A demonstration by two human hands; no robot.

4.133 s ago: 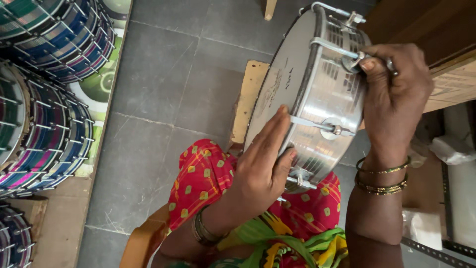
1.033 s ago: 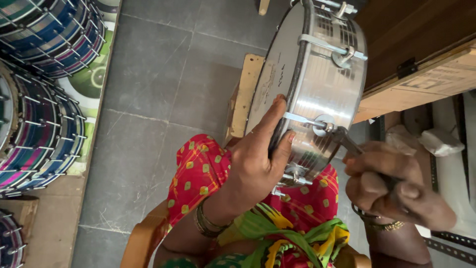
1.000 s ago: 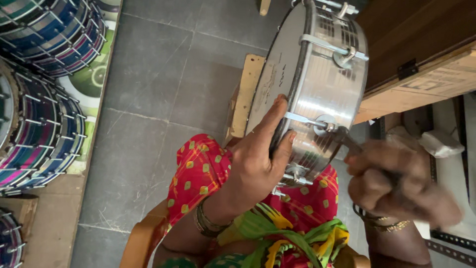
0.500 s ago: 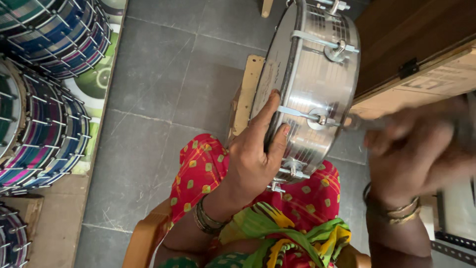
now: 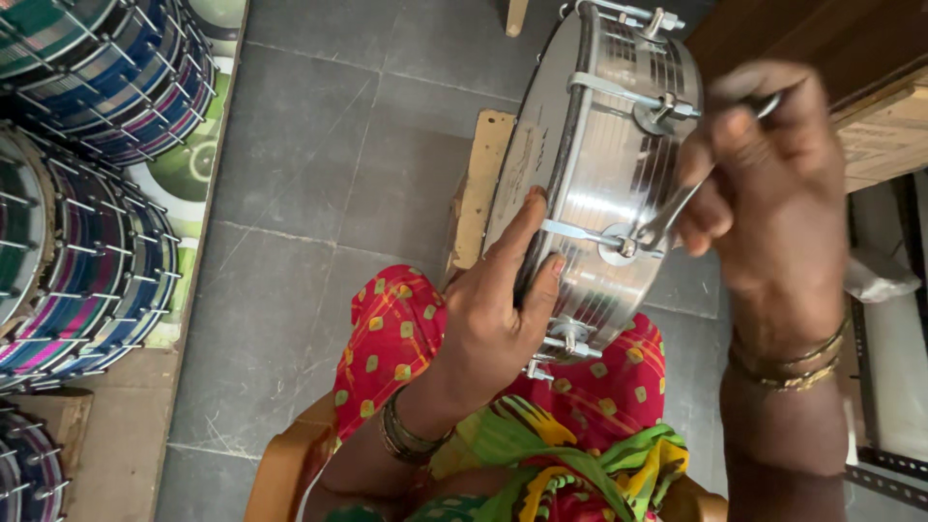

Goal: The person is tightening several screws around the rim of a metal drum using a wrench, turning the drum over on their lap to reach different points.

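A shiny metal drum (image 5: pixel 619 164) stands on edge on my lap, its skin facing left. My left hand (image 5: pixel 498 309) presses flat against the skin and rim near the bottom, steadying it. My right hand (image 5: pixel 768 193) is closed around a thin metal wrench (image 5: pixel 677 208) whose tip sits on a tension lug on the drum's side. Metal brackets and bolts run across the shell. Bangles ring both wrists.
Stacked drums with coloured stripes (image 5: pixel 87 184) line the left side on a printed mat. A wooden plank (image 5: pixel 478 188) lies on the grey tiled floor behind the drum. A wooden cabinet (image 5: pixel 851 58) stands at the right, with a metal rack below it.
The drum has been turned in my lap. My right hand came up from the lower lug and set the wrench on a lug higher on the shell. My left hand stayed on the skin.
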